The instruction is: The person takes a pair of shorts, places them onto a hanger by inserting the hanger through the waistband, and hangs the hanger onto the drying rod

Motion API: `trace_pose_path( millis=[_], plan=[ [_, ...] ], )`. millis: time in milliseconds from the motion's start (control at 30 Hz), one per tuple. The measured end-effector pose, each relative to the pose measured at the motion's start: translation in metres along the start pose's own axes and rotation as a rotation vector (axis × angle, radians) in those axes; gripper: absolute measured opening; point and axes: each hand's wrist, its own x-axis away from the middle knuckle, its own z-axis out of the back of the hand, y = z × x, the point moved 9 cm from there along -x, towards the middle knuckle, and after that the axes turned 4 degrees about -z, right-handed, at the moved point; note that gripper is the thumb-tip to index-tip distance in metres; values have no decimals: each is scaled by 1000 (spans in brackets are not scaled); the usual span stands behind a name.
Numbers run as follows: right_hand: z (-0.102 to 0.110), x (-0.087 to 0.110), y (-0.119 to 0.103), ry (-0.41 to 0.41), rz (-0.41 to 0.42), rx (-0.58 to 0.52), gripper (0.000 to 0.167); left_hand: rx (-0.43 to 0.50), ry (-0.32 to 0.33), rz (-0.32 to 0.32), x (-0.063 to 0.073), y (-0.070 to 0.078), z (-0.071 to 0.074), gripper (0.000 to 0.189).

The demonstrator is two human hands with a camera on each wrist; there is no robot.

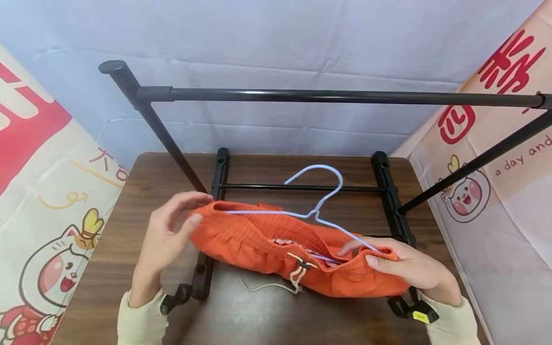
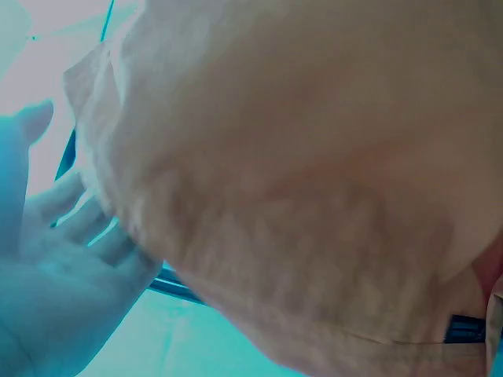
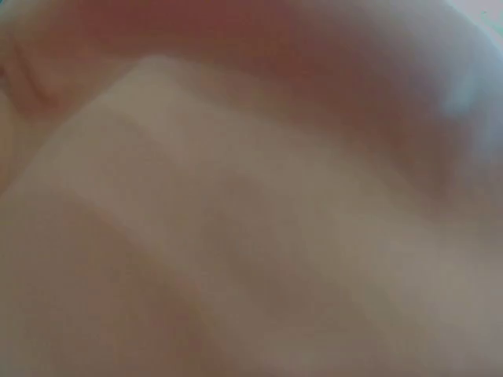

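Note:
Orange drawstring pants [image 1: 258,244], bunched and with the elastic waistband gaping, are held above the table. A pale lavender hanger [image 1: 317,211] sits in the waistband, its arms reaching both ends and its hook pointing away. My left hand [image 1: 166,235] touches the left end of the waistband with straight fingers; in the left wrist view its fingers [image 2: 86,224] lie against the fabric, the thumb apart from it. At the right end, my right hand [image 1: 414,266] pinches the waistband beside the hanger's arm, thumb in front. A cream drawstring [image 1: 297,275] hangs below. The right wrist view is blurred.
A black garment rack stands on the brown wooden table [image 1: 116,230]; its top bar [image 1: 319,96] runs across behind the hands. The rack's feet [image 1: 390,201] and thin lower bar [image 1: 258,187] lie beneath. Printed cloth [image 1: 483,158] and a pale backdrop [image 1: 280,43] surround the table.

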Motion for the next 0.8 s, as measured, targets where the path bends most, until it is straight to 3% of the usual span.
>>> trace_pose_path(
  millis=[167,333,500,567,667,800],
  plan=[
    [9,16,-2,109,5,-25,41,138,171,12,-6,-4,15,29],
    [17,29,-4,196,44,-31,45,186,335,10,-12,-13,28,31],
    [31,48,-8,349,60,1,46,143,529,125,-13,-31,48,32],
    [37,61,-7,426,10,8,45,102,551,190,-14,-38,52,35],
    [45,86,-1,537,-75,-29,44,82,531,251,-18,-46,53,42],
    [58,119,4,677,-90,-119,45,153,527,232,-25,-54,50,47]
  ],
)
